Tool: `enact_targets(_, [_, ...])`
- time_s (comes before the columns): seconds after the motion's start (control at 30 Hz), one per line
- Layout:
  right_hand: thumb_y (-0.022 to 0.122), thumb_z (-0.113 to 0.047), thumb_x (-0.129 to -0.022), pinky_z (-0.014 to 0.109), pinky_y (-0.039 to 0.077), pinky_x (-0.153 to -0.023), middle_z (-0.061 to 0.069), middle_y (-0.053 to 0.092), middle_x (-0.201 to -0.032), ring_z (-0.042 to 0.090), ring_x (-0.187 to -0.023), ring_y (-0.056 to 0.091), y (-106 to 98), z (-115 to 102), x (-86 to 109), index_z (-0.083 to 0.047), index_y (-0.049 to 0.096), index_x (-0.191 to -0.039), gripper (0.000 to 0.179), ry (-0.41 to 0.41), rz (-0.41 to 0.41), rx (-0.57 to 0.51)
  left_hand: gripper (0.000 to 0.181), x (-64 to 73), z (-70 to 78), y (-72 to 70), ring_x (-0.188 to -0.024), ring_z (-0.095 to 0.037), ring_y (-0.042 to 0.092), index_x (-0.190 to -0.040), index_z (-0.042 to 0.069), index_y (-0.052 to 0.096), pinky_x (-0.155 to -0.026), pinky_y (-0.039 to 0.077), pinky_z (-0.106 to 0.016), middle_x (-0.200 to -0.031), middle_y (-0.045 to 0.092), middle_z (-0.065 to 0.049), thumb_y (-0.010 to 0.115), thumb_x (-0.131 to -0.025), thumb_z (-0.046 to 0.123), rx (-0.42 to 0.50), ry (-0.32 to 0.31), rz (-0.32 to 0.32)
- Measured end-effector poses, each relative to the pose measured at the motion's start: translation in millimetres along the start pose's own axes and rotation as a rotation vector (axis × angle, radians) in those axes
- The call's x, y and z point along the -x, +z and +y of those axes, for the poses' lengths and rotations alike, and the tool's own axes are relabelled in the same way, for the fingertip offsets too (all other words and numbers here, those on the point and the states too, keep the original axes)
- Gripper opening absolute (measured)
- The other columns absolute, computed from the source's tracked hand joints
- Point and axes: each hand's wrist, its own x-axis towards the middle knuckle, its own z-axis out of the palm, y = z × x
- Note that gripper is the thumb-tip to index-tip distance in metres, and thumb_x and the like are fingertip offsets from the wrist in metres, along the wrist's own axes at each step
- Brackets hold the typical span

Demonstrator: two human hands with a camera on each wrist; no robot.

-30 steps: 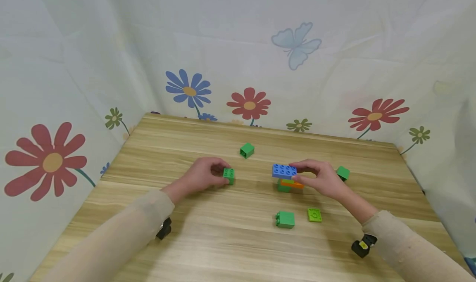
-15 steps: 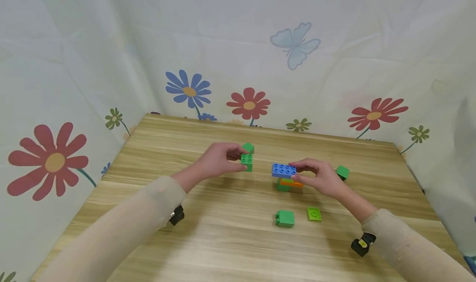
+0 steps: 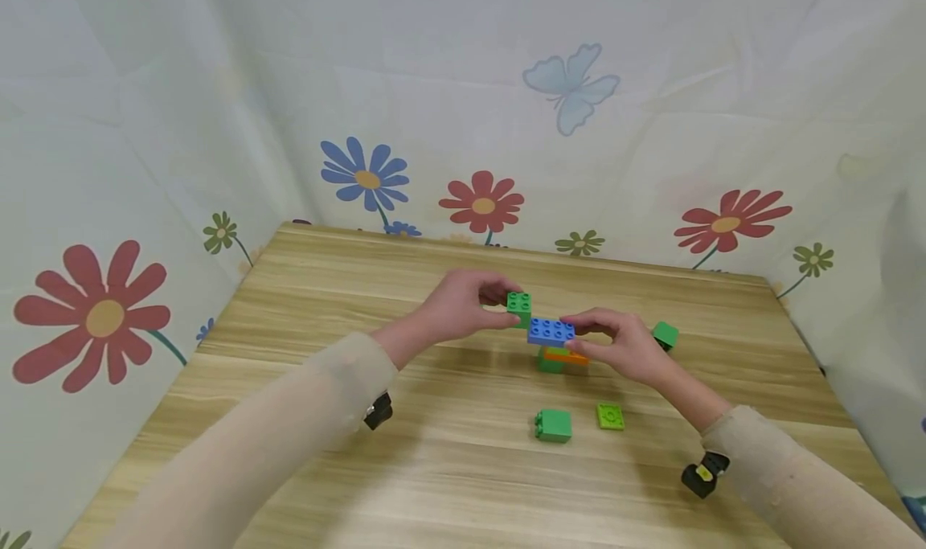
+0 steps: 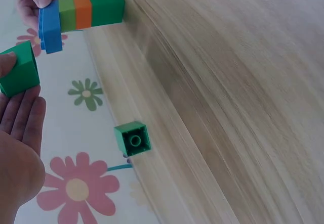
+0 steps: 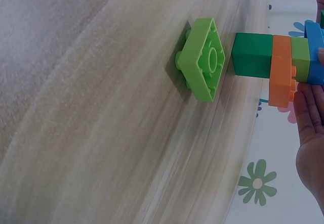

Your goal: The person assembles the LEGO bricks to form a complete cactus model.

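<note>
Through the head camera I see the left hand (image 3: pixel 463 304) pinching a green plastic square-topped block (image 3: pixel 518 306) with four studs, thumb on the near side, fingers on the far side. That block hangs in the air just left of the blue eight-studded plastic brick (image 3: pixel 551 332) — apart from it in my left wrist view. The right hand (image 3: pixel 625 344) pinches the blue brick's right end between thumb and fingers. Under that brick I make out a lime-green plastic layer (image 5: pixel 300 57), then a flat orange plastic brick (image 5: pixel 280 72) jutting right, then a dark green plastic base block (image 5: pixel 252 55) on the wood-grained tabletop (image 3: pixel 434 469).

Nearer me, a green plastic block on its side (image 3: pixel 553 426) points its studs left; right of it, a lime-green square plastic plate (image 3: pixel 610 416) lies hollow side up. Beyond the right wrist sits another green plastic block (image 3: pixel 665 336) — and my left wrist view shows one more, a hollow-bottomed green plastic block (image 4: pixel 132 139). A flower-printed white cloth (image 3: pixel 434 75) hangs at the far side.
</note>
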Motion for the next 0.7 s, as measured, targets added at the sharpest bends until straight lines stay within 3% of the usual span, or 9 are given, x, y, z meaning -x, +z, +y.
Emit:
enact_targets(0.33, [0.080,-0.013,-0.098,0.057,0.051,-0.109,0.005,0.075,-0.128,0.023,-0.115,0.070,0.2,-1.4,0.1,-0.009,0.075,-0.132,0.035,-0.004,-0.004,0.003,0.036,-6.8,4.2,10.2,-0.103,-0.010,0.072,-0.125,0.015,0.077,-0.100,0.059,-0.034,-0.111,0.077,0.006,0.088,-0.092,0.022,-0.024,0.017,-0.011])
enact_targets(0.7, [0.080,-0.013,-0.098,0.058,0.052,-0.108,0.007,0.075,-0.127,0.023,-0.115,0.071,0.4,-1.9,-0.5,-0.008,0.075,-0.132,0.035,-0.002,-0.001,0.018,0.037,-9.5,8.1,13.2,-0.112,-0.026,0.073,-0.128,0.012,0.076,-0.102,0.059,-0.038,-0.113,0.077,0.001,0.086,-0.094,0.022,-0.069,0.029,-0.024])
